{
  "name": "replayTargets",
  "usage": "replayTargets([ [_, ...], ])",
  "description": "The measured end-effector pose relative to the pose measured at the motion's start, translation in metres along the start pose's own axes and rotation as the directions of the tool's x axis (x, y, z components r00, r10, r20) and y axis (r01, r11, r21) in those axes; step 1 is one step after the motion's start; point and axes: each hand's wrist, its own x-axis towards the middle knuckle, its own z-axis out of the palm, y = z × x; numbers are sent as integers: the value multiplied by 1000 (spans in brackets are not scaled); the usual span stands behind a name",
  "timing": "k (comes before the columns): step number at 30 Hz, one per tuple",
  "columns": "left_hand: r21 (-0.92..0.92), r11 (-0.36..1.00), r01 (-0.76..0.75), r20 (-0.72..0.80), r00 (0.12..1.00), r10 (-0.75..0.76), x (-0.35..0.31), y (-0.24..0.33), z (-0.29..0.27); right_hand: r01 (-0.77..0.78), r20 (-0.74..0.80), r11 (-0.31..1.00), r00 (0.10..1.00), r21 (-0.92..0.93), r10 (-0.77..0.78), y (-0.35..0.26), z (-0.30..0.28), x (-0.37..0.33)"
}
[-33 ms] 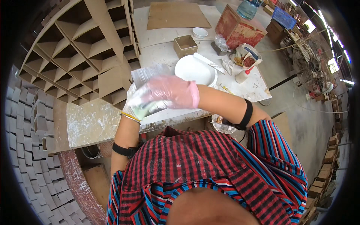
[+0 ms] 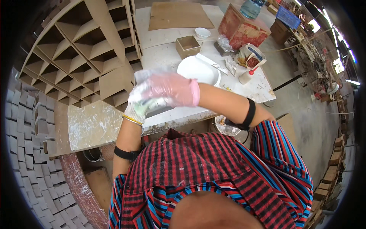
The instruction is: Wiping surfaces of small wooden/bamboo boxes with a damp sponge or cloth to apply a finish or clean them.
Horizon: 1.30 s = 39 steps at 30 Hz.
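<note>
My left hand (image 2: 135,111), in a white knit glove with pale green on it, is at the table's front edge. It seems to grip a grey piece (image 2: 160,111), flat-sided and partly covered. My right hand (image 2: 169,90), in a thin clear-pink plastic glove with a pink cuff, lies across the left hand and the piece. It is smeared by motion, so its fingers cannot be made out. The right hand hides most of the left fingers. Just beyond is a white bowl (image 2: 194,71) with a white flat-bladed tool (image 2: 211,62) across its rim.
Stacked cardboard dividers (image 2: 82,45) rise at the left. On the table (image 2: 160,42) stand a small open box (image 2: 188,46), a small white bowl (image 2: 203,33), a red-capped bottle (image 2: 246,77) and a red-stained crate (image 2: 244,28). A caged fan (image 2: 314,63) stands at right.
My right hand has shifted slightly left and up over the grey piece. The left hand stays nearly in place.
</note>
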Motion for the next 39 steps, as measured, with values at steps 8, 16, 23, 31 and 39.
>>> replayTargets([
  [8,28,999,-44,108,993,41,12,-17,-1,-111,-76,976,989,188,127,25,-25,3],
  [16,13,999,46,25,999,-46,-12,-8,-6,8,-11,999,1000,38,-8,8,4,5],
  [23,-57,991,118,-27,992,-119,-9,-9,8,-408,-209,899,876,158,434,52,-47,3],
  [31,39,999,-27,222,975,17,-28,-1,4,-41,-53,996,998,80,45,-14,0,-21],
  [39,572,759,-313,230,949,217,-12,-11,-32,-490,-233,866,835,97,498,50,-46,4],
])
